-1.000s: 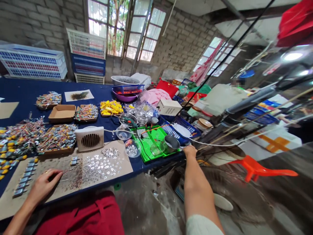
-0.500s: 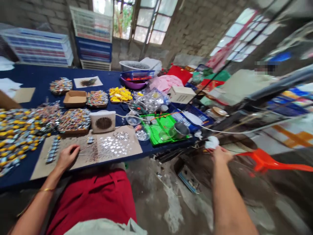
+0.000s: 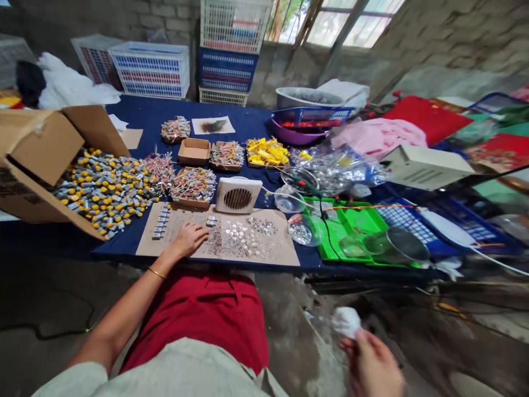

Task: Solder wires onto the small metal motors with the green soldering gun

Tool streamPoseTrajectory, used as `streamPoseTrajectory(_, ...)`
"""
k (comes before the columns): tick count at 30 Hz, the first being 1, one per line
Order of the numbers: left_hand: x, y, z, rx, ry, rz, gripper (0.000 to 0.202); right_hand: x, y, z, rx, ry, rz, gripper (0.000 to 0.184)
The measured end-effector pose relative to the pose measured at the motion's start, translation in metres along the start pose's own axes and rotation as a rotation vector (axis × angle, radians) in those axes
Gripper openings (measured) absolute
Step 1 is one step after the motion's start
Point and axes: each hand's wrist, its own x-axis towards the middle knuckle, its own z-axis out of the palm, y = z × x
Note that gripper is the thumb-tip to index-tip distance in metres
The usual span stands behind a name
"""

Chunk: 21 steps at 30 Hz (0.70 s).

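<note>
Low on the right, my right hand [image 3: 376, 358], partly blurred, is closed on a white crumpled wad [image 3: 346, 321], held over the floor beside the table. Whether the wad is cloth or paper I cannot tell. My left hand [image 3: 189, 240] lies on the brown cardboard sheet [image 3: 155, 251], fingers stretched out and resting on it. Just past its fingertips stands a small silver motor [image 3: 211, 221]. A row of similar motors [image 3: 161, 222] is lined up left of the hand. Small shiny metal pieces [image 3: 239, 237] are scattered over the sheet to its right.
A white fan box [image 3: 238, 195] stands behind the sheet. To the left, a cardboard box [image 3: 41, 149] spills yellow-ended motors [image 3: 111, 187]. Small trays of wired parts [image 3: 192, 187] and yellow pieces [image 3: 268, 152] sit behind. A green basket [image 3: 330, 242] and cables lie right.
My right hand has come back from the far right toward my body with the white wad. My left hand stays on the cardboard, its fingers now flatter. The view has turned left.
</note>
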Motion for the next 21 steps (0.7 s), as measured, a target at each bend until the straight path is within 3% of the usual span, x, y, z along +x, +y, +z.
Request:
streamPoseTrajectory(3,-0.004,0.046,0.005,-0.293,0.118,-0.137,0.029,-0.069,-0.005,0.042,0.156,-0.2,0.036,0.05)
streamPoseTrajectory(4,-0.008,0.066,0.011,-0.471,0.064,-0.19,0.029,-0.087,-0.012,0.052,0.155,-0.246,-0.011,0.047)
streamPoseTrajectory(8,-0.032,0.144,0.04,-1.286,-0.649,-0.526,0.047,-0.134,-0.042,0.068,0.067,-0.299,-0.328,0.024)
streamPoseTrajectory(10,-0.039,0.168,0.052,-1.514,-0.841,-0.667,0.054,-0.145,-0.05,0.066,0.026,-0.359,-0.457,0.015)
streamPoseTrajectory(12,-0.041,0.182,0.059,-1.589,-0.828,-0.735,0.051,-0.151,-0.052,0.062,0.0,-0.425,-0.515,0.011)
streamPoseTrajectory(14,-0.041,0.186,0.062,-1.545,-0.696,-0.711,0.044,-0.152,-0.053,0.06,-0.008,-0.464,-0.512,0.01)
streamPoseTrajectory(18,-0.046,0.186,0.059,-1.293,-0.479,-0.459,0.03,-0.147,-0.057,0.065,0.02,-0.346,-0.423,0.019)
streamPoseTrajectory(21,-0.05,0.185,0.053,-1.203,-0.382,-0.381,0.027,-0.145,-0.066,0.071,-0.021,-0.308,-0.433,0.023)
